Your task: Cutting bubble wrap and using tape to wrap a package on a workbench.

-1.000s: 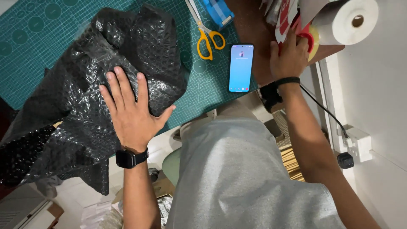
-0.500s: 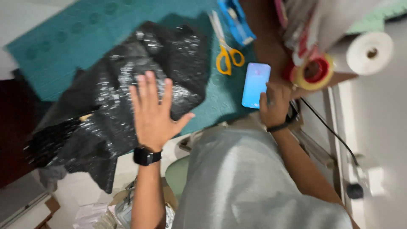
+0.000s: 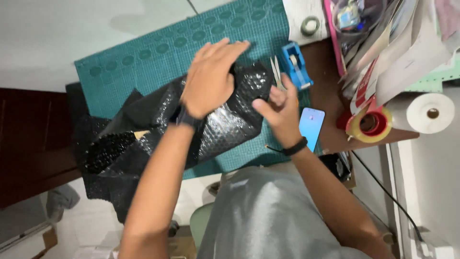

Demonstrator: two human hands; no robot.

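Note:
A crumpled sheet of black bubble wrap (image 3: 143,139) lies across a green cutting mat (image 3: 143,62). My left hand (image 3: 211,79) rests palm down on the wrap's upper right part, fingers stretched toward the far edge. It wears a black watch at the wrist. My right hand (image 3: 280,112), with a black wristband, sits at the wrap's right edge. Its fingers are loose and apart and its thumb touches the wrap. Neither hand grips anything.
Scissors (image 3: 276,72) and a blue tape dispenser (image 3: 296,64) lie just beyond my right hand. A phone (image 3: 312,125) with a lit screen, a yellow-and-red tape roll (image 3: 369,125) and a white paper roll (image 3: 429,112) are to the right. Papers are stacked at the top right.
My left hand slid up and to the right over the wrap. My right hand left the tape roll and phone area and came to the wrap's right edge. The view shifted.

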